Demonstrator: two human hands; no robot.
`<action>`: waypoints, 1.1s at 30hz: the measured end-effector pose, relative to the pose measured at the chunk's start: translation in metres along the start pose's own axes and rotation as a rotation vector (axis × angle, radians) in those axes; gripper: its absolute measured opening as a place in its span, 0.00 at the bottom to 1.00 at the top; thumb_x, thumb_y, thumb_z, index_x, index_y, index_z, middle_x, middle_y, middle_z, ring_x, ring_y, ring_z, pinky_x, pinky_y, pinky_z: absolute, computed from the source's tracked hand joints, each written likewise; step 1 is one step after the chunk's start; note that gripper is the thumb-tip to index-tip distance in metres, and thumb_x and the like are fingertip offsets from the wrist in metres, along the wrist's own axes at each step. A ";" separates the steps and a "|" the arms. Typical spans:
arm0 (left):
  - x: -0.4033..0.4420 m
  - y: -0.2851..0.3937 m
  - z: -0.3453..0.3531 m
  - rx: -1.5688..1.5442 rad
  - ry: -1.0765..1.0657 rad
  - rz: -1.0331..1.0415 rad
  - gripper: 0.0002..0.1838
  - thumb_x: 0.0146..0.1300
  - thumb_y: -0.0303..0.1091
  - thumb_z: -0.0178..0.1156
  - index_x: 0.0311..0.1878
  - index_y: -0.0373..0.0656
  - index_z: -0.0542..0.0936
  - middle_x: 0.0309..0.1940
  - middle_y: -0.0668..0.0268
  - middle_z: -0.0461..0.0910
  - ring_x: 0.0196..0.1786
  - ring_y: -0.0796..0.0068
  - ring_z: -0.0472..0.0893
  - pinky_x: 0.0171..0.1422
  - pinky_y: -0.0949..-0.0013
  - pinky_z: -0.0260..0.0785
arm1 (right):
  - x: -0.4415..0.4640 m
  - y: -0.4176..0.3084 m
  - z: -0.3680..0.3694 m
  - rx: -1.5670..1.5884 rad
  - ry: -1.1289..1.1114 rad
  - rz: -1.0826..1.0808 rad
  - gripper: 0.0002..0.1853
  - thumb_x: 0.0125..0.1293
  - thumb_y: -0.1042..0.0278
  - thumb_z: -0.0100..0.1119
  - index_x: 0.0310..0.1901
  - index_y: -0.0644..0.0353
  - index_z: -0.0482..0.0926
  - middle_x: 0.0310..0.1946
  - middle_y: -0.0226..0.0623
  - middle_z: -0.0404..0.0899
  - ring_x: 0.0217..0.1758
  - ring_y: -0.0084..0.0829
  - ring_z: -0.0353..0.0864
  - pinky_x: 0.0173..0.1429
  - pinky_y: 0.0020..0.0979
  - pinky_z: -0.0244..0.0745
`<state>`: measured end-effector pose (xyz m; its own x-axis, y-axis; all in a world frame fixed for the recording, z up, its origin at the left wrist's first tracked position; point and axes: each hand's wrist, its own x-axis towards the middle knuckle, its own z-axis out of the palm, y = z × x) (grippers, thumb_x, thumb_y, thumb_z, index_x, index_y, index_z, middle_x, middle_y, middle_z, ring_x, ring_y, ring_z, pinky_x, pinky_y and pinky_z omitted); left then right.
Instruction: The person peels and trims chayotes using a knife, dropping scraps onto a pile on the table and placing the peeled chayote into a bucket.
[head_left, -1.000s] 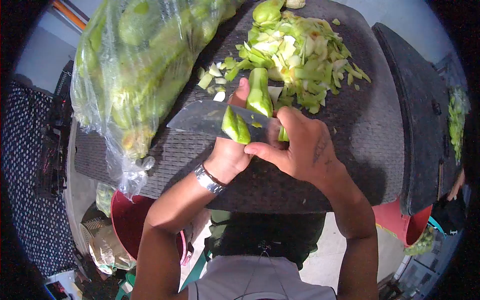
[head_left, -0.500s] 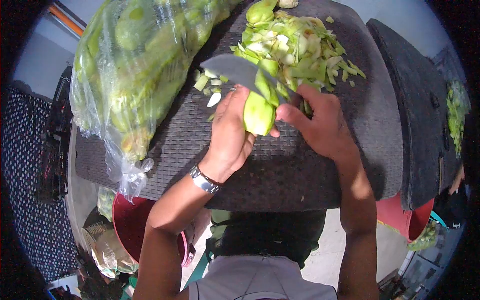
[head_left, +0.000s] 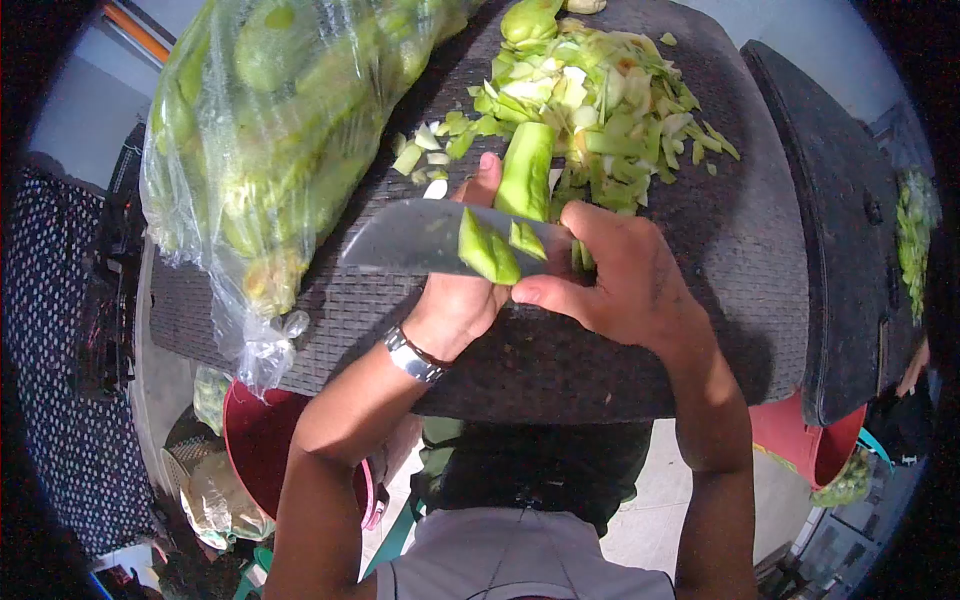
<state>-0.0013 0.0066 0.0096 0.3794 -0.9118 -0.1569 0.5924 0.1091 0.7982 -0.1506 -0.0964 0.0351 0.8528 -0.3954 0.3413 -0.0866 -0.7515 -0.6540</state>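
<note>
My left hand [head_left: 464, 298] is closed around a long, pale green peeled vegetable [head_left: 525, 170], its exact kind unclear. The thumb lies along its left side, and the knife hides most of the fingers. In my right hand [head_left: 628, 272] is a wide-bladed knife [head_left: 400, 236], held by its handle with the blade pointing left across the vegetable's near end. Green cut slices [head_left: 487, 248] cling to the flat of the blade. Beyond both hands lies a heap of green and white slices [head_left: 610, 95], with a whole peeled piece [head_left: 530, 22] at its far left.
A knotted clear plastic bag [head_left: 290, 140] full of green produce rests on the left of the dark woven-textured tabletop [head_left: 330, 330]. Red tubs [head_left: 262, 440] stand below the table's near edge on both sides. A dark chair back [head_left: 835, 240] is at the right.
The knife has come down toward me, from the vegetable's far end to its near end, with slices on its blade. The vegetable now points more away from me.
</note>
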 end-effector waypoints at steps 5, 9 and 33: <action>0.000 0.000 0.013 -0.038 0.118 -0.014 0.31 0.80 0.61 0.46 0.61 0.40 0.77 0.43 0.60 0.86 0.38 0.68 0.87 0.38 0.64 0.81 | 0.001 0.003 -0.002 -0.083 0.039 0.012 0.28 0.56 0.46 0.80 0.33 0.63 0.73 0.24 0.47 0.77 0.27 0.46 0.81 0.34 0.42 0.74; -0.004 0.001 0.002 0.039 0.020 -0.050 0.26 0.83 0.54 0.44 0.58 0.38 0.75 0.43 0.58 0.84 0.36 0.64 0.84 0.31 0.63 0.76 | 0.005 0.019 -0.018 -0.137 0.136 0.140 0.32 0.59 0.35 0.74 0.33 0.62 0.77 0.25 0.46 0.81 0.31 0.50 0.86 0.35 0.46 0.78; -0.006 0.005 0.004 -0.045 0.036 -0.104 0.24 0.83 0.47 0.39 0.57 0.36 0.75 0.41 0.55 0.83 0.34 0.65 0.84 0.28 0.66 0.73 | 0.005 0.017 -0.025 -0.164 0.092 0.062 0.30 0.63 0.36 0.71 0.35 0.62 0.78 0.25 0.46 0.82 0.31 0.50 0.86 0.35 0.45 0.79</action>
<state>-0.0038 0.0109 0.0169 0.3393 -0.9044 -0.2586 0.6604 0.0333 0.7502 -0.1608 -0.1245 0.0427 0.7931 -0.4846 0.3691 -0.2264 -0.7970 -0.5599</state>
